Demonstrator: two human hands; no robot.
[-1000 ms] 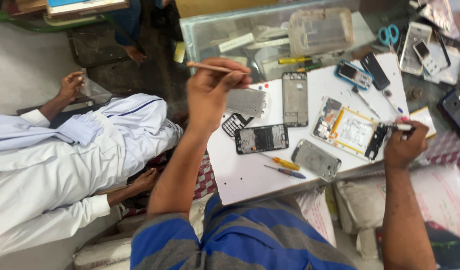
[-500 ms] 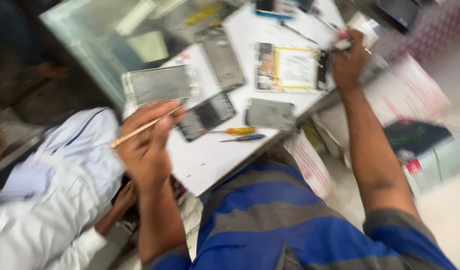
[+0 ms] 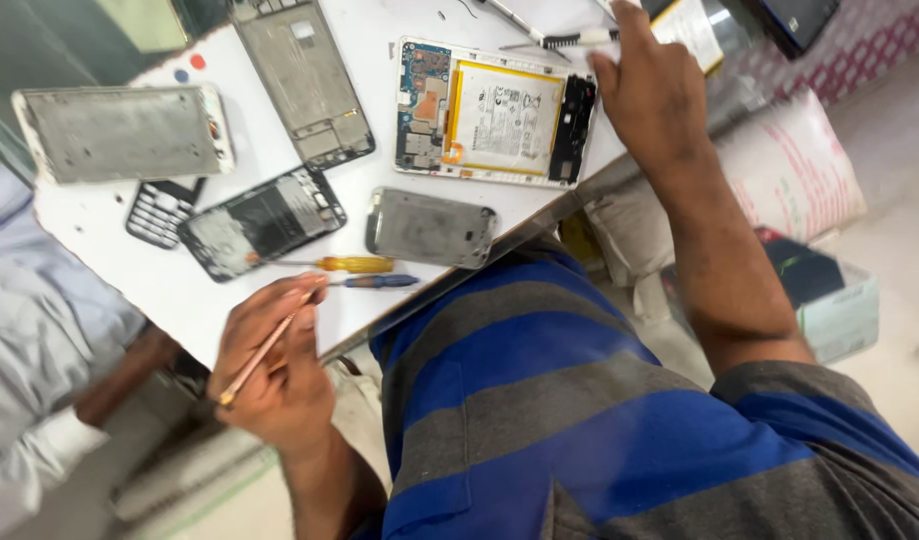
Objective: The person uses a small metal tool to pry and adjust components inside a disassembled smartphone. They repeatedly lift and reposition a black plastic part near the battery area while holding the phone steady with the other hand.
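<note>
Stick (image 3: pixel 264 350): we are pinching it in our left hand (image 3: pixel 279 375), long axis slanting toward the table (image 3: pixel 279 190), while our right hand (image 3: pixel 649 90) is pressing a cloth (image 3: pixel 594 38) beyond the opened tablet (image 3: pixel 494 112).

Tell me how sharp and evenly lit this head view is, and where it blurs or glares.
Head view: even, soft light with faint shadows; the opened tablet and yellow-handled screwdriver read sharply. Mild glare washes the white table near the top edge. The left hand with its thin stick is slightly soft, the right hand is clear, and the striped shirt close to the lens is soft.
</note>
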